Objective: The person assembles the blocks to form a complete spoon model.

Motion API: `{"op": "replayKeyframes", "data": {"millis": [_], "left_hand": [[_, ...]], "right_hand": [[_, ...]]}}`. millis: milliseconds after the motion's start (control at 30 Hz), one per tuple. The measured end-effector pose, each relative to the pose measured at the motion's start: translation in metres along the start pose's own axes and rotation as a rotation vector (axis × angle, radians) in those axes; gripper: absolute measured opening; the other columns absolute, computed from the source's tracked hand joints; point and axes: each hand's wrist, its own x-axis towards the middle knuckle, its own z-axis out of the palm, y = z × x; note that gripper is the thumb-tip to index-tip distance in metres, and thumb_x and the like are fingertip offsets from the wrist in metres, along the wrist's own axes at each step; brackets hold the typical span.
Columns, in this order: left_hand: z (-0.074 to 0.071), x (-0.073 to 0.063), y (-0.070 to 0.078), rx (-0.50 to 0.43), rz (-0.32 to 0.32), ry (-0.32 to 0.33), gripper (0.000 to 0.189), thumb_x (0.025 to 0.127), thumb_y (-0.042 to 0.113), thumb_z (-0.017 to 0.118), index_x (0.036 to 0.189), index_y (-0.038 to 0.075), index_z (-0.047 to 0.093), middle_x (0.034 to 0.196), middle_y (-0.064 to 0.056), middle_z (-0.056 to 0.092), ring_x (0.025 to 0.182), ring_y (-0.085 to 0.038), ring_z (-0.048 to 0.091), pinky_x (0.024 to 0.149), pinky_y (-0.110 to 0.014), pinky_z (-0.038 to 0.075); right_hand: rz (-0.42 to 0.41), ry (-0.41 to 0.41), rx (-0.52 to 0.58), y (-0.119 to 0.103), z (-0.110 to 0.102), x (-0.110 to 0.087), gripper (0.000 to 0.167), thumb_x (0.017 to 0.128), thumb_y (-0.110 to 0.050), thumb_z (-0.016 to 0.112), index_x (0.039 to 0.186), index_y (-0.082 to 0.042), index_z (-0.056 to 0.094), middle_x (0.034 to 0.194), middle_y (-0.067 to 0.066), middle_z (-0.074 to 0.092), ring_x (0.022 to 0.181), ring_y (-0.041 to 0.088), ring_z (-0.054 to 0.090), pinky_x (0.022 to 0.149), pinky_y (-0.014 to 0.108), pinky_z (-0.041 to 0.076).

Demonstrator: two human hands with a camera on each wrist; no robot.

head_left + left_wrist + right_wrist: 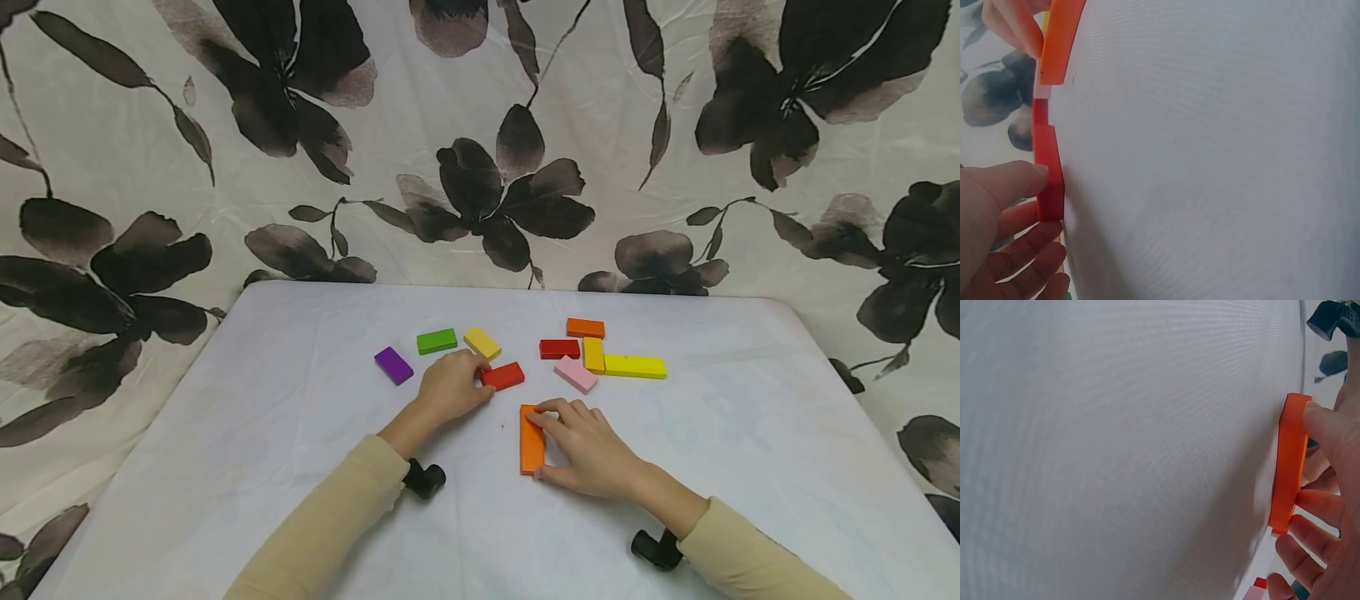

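Observation:
My left hand (452, 387) pinches a red block (503, 377) at its left end, the thumb (1025, 178) on its near side. The block lies flat on the table. To the right and nearer, my right hand (588, 446) holds a longer orange block (531, 450) that stands lengthwise away from me. Thumb and fingers grip it toward its two ends, as the right wrist view shows on the orange face (1291, 462). Just beyond the left hand lie a yellow block (482, 342) and a green block (437, 341); a purple block (393, 366) is to their left.
Past the right hand sits a loose group: a pink block (576, 374), a red block (559, 349), a short orange block (585, 327), a small yellow block (593, 356) and a long yellow block (636, 367). A white cloth (225, 467) covers the table, with a flowered curtain (420, 108) behind.

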Motion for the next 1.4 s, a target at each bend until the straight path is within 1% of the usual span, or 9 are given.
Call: {"op": "replayKeyframes", "data": {"millis": [233, 367, 467, 733, 967, 1200, 1400], "left_hand": [[0.000, 0.000, -0.002, -0.007, 0.026, 0.025, 0.027, 0.076, 0.020, 0.073, 0.100, 0.010, 0.071, 0.086, -0.002, 0.062, 0.072, -0.014, 0.052, 0.062, -0.027, 0.045], [-0.001, 0.000, -0.002, -0.007, 0.046, 0.033, 0.028, 0.076, 0.020, 0.072, 0.102, 0.010, 0.071, 0.091, -0.003, 0.063, 0.076, -0.014, 0.054, 0.066, -0.028, 0.047], [-0.002, 0.002, -0.001, -0.006, 0.059, 0.031, 0.028, 0.077, 0.021, 0.072, 0.103, 0.011, 0.071, 0.091, -0.003, 0.063, 0.077, -0.014, 0.054, 0.067, -0.028, 0.048], [-0.006, 0.004, 0.007, -0.006, 0.106, 0.016, 0.027, 0.078, 0.023, 0.071, 0.102, 0.011, 0.071, 0.092, -0.003, 0.063, 0.078, -0.015, 0.056, 0.070, -0.028, 0.049], [-0.003, 0.003, 0.015, -0.037, 0.144, -0.006, 0.026, 0.078, 0.021, 0.071, 0.102, 0.010, 0.071, 0.093, -0.004, 0.064, 0.079, -0.015, 0.057, 0.070, -0.027, 0.049], [0.001, 0.002, 0.020, -0.051, 0.164, -0.028, 0.026, 0.078, 0.021, 0.071, 0.102, 0.010, 0.071, 0.093, -0.003, 0.065, 0.079, -0.014, 0.056, 0.071, -0.027, 0.049], [0.002, 0.001, 0.021, -0.049, 0.172, -0.068, 0.026, 0.079, 0.021, 0.071, 0.103, 0.010, 0.071, 0.096, -0.003, 0.066, 0.088, -0.016, 0.059, 0.077, -0.029, 0.050]], "right_hand": [[-0.018, 0.027, -0.015, 0.001, 0.001, 0.000, 0.067, 0.076, -0.046, 0.070, 0.131, -0.014, 0.051, 0.127, 0.002, 0.048, 0.106, 0.017, 0.044, 0.077, 0.030, 0.036], [-0.015, 0.025, -0.024, 0.000, 0.002, 0.000, 0.067, 0.076, -0.048, 0.069, 0.131, -0.014, 0.051, 0.127, 0.003, 0.048, 0.106, 0.018, 0.044, 0.077, 0.031, 0.037], [-0.011, 0.021, -0.024, 0.000, 0.002, -0.001, 0.067, 0.076, -0.048, 0.069, 0.131, -0.014, 0.051, 0.127, 0.003, 0.048, 0.107, 0.018, 0.045, 0.077, 0.031, 0.037], [-0.003, 0.014, -0.010, -0.001, 0.002, -0.001, 0.066, 0.076, -0.047, 0.069, 0.131, -0.015, 0.051, 0.128, 0.002, 0.048, 0.107, 0.018, 0.045, 0.078, 0.032, 0.037], [0.001, 0.016, -0.009, -0.001, 0.002, -0.001, 0.066, 0.077, -0.047, 0.069, 0.131, -0.015, 0.051, 0.129, 0.004, 0.048, 0.108, 0.020, 0.046, 0.079, 0.035, 0.038], [0.013, 0.008, -0.005, -0.002, 0.002, -0.002, 0.065, 0.077, -0.048, 0.069, 0.131, -0.017, 0.052, 0.130, 0.003, 0.048, 0.108, 0.020, 0.045, 0.081, 0.036, 0.039], [0.007, 0.016, -0.005, -0.002, 0.002, -0.003, 0.065, 0.076, -0.048, 0.069, 0.130, -0.016, 0.052, 0.130, 0.003, 0.048, 0.107, 0.020, 0.045, 0.081, 0.036, 0.039]]}}
